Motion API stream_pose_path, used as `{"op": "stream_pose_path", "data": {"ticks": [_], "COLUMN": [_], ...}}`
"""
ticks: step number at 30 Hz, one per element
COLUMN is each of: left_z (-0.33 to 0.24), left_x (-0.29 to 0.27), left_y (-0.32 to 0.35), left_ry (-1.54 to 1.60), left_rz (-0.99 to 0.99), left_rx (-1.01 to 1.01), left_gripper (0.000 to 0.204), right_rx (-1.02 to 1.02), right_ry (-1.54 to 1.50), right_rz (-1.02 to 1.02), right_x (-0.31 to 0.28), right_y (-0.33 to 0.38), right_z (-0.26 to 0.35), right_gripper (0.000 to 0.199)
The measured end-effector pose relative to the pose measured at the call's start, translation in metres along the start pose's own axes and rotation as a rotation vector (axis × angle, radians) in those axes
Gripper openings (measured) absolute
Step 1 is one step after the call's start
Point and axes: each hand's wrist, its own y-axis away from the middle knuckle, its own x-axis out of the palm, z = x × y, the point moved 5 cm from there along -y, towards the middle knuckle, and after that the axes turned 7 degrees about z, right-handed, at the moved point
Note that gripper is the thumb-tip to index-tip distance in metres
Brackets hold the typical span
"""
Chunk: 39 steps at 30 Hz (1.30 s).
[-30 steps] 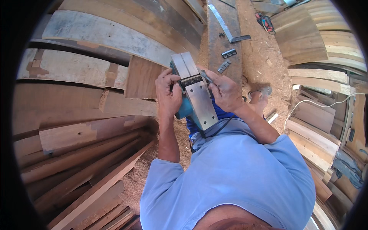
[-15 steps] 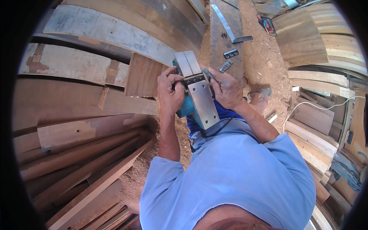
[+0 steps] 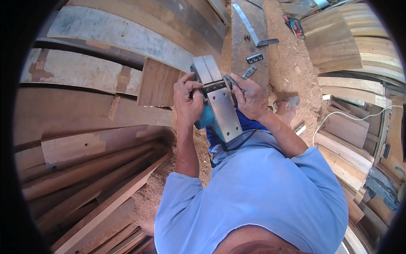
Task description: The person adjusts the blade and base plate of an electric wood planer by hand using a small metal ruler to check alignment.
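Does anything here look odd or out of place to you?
The electric planer is upside down, its flat metal sole facing up, held by the left hand while the right hand works at its blade drum. Sawdust covers the ground, and small metal parts lie loose on a plank.

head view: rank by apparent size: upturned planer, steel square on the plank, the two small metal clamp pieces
1. Upturned planer, though nearness to the camera inflates it.
2. Steel square.
3. The two small metal clamp pieces, which look about alike, so I won't rank them.

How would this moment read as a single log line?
left hand: grips upturned electric planer | right hand: small tool at its blade drum | below: sawdust floor, planks
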Motion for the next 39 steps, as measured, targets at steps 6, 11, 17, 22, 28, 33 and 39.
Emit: {"op": "stream_pose_path", "data": {"ticks": [6,11,17,22,28,33,39], "left_z": [0.0,-0.001,0.004,0.003,0.001,0.004,0.013], "left_x": [-0.001,-0.001,-0.001,0.0,-0.001,0.008,0.01], "left_y": [0.0,0.001,0.001,0.0,0.001,-0.006,-0.006], "left_ry": [-0.016,0.01,0.004,0.008,-0.078,0.007,-0.016], "left_rz": [0.01,-0.007,-0.002,0.005,0.022,0.159,0.191], "left_rx": [0.003,-0.005,0.012,-0.005,-0.075,-0.373,-0.445], "left_gripper": [0.024,0.024,0.023,0.023,0.035,0.06,0.063], "right_rx": [-0.102,-0.097,-0.006,-0.101,-0.195,-0.097,-0.201], "right_ry": [0.019,0.024,0.05,0.109,0.198,0.224,0.438], "right_rz": [-0.052,-0.039,-0.02,0.009,0.018,0.07,0.112], "right_x": [0.004,0.005,-0.003,0.003,0.004,-0.005,-0.009], "right_y": [0.0,-0.001,0.004,0.005,0.005,0.006,0.002], "right_z": [0.001,0.003,0.001,-0.002,-0.003,-0.002,0.008], "right_gripper": [0.041,0.04,0.041,0.044,0.045,0.047,0.045]}}
